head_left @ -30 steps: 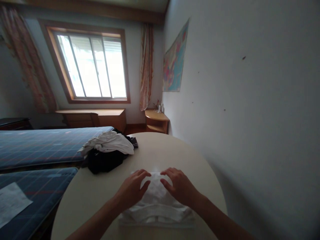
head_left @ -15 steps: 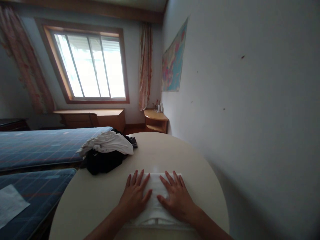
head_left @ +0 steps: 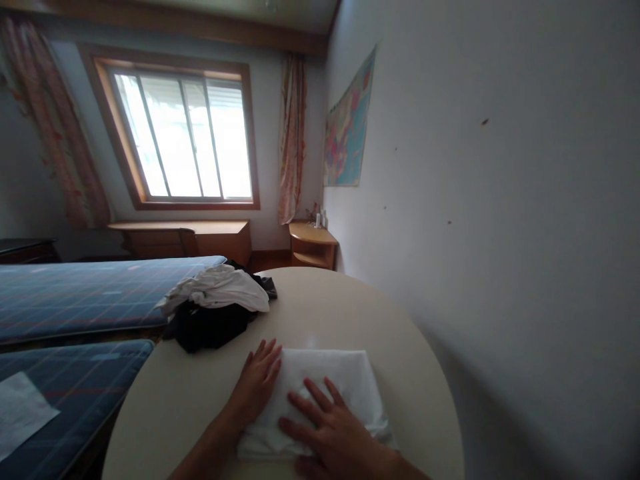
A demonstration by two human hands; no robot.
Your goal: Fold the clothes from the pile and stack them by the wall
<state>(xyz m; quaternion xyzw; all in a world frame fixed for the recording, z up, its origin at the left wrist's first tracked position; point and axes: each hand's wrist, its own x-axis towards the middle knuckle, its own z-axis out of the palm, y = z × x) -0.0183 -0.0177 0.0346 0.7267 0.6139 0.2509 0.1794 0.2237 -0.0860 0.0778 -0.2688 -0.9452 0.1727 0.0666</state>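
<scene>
A folded white cloth (head_left: 345, 373), perhaps a garment, lies flat on the round cream table (head_left: 420, 393) in front of me. My left hand (head_left: 257, 380) rests along the cloth's left edge, fingers stretched out and pointing away from me. Over the near middle of the cloth is my right hand (head_left: 330, 430), its fingers spread and angled to the left. Neither hand grips anything. The right forearm covers part of the cloth's near right corner.
Crumpled white clothing (head_left: 225, 288) lies on black clothing (head_left: 210, 327) at the table's far left. Blue plaid mattresses (head_left: 100, 293) stand to the left, one bearing a white sheet (head_left: 23, 410). A wall (head_left: 525, 267) rises close on the right.
My right hand has moved toward me and left, down the cloth. My left hand has shifted left to the cloth's edge, uncovering its upper part. The view has tilted slightly.
</scene>
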